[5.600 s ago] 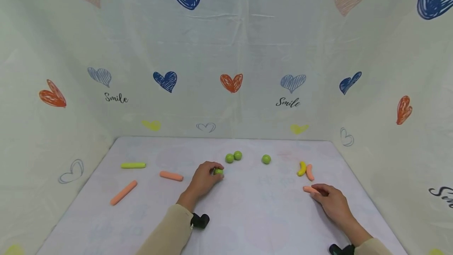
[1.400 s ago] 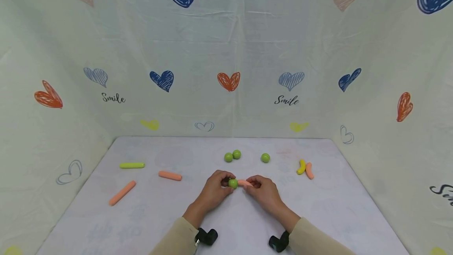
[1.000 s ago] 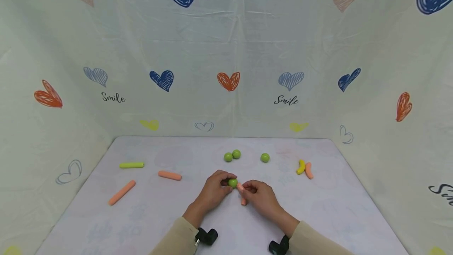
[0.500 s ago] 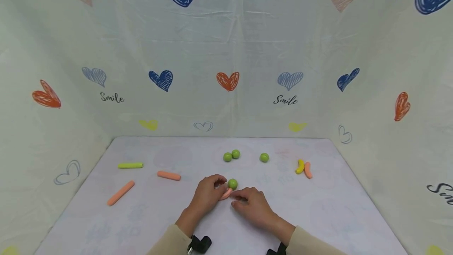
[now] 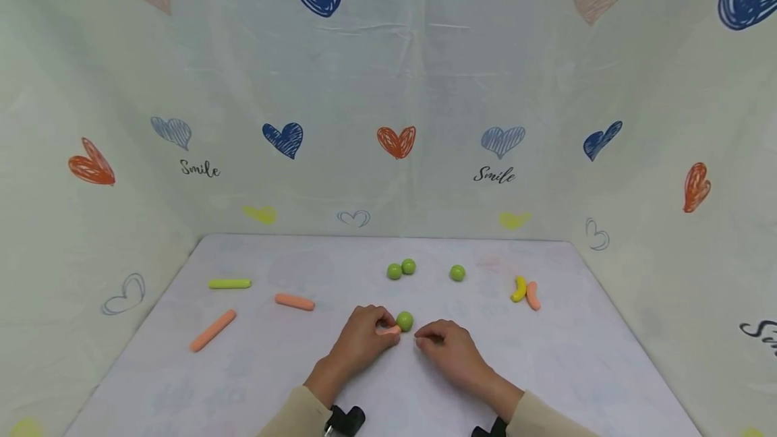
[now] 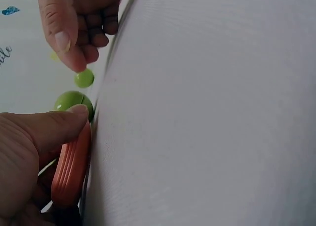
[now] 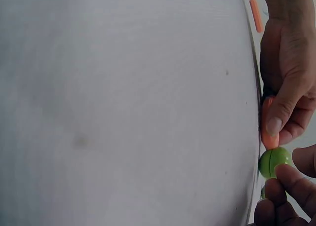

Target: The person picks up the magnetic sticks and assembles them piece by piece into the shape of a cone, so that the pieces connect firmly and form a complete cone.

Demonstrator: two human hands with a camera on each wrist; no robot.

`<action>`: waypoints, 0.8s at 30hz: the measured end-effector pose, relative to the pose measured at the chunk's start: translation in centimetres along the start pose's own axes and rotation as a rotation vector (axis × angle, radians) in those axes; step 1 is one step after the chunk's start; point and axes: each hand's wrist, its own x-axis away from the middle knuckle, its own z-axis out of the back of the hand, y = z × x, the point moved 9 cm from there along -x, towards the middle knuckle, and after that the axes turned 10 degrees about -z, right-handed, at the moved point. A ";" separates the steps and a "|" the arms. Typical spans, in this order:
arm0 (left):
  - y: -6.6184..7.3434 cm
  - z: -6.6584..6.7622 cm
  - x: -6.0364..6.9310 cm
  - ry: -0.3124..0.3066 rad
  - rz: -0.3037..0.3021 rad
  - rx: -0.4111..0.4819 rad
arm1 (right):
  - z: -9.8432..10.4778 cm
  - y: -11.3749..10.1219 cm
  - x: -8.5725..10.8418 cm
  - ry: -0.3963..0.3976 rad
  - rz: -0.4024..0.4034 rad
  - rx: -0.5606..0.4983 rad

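My left hand (image 5: 358,341) pinches a short, curved peach-orange piece (image 6: 72,169) between thumb and fingers. Lengthwise ridges show on that piece in the left wrist view. Its far end meets a green ball (image 5: 404,321), which has a thin line across it and rests on the table. Just right of the ball, my right hand (image 5: 450,355) hovers with loosely bent fingers and nothing visible in them. From the right wrist camera, the right thumb and fingertips appear beside the ball (image 7: 273,162); whether they touch it I cannot tell.
Farther back lie three more green balls, one of them alone (image 5: 458,273). At right are a yellow curved piece (image 5: 519,288) and a peach curved piece (image 5: 533,296). Leftward lie a lime stick (image 5: 229,284), a shorter peach stick (image 5: 295,301) and a longer one (image 5: 213,330).
The left hand brought the ball to the middle, released it and took the peach piece. The right hand carried that piece in from the right, turned it, passed it leftward and let go.
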 end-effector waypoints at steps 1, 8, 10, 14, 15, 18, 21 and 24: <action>0.0 0.1 0.0 0.004 0.001 -0.009 | 0.3 0.2 -0.1 0.009 -0.011 -0.001; -0.1 0.6 0.3 0.016 -0.017 -0.024 | 3.2 2.7 -0.8 0.096 -0.124 0.001; -0.1 0.7 0.4 0.015 -0.020 -0.009 | 4.4 3.5 -1.0 0.118 -0.153 -0.005; -0.2 0.7 0.4 0.008 -0.020 0.019 | 7.2 5.3 -1.4 0.157 -0.190 -0.021; -0.3 0.8 0.3 0.007 -0.018 0.024 | 8.0 5.7 -1.4 0.170 -0.193 -0.024; -0.4 0.7 0.3 0.001 -0.010 0.038 | 10.7 6.8 -1.5 0.225 -0.199 -0.009; -0.4 0.7 0.3 -0.006 -0.002 0.046 | 13.3 7.9 -1.6 0.284 -0.209 0.027; -0.3 0.8 0.3 -0.007 -0.009 0.050 | 15.5 8.9 -1.6 0.328 -0.221 0.057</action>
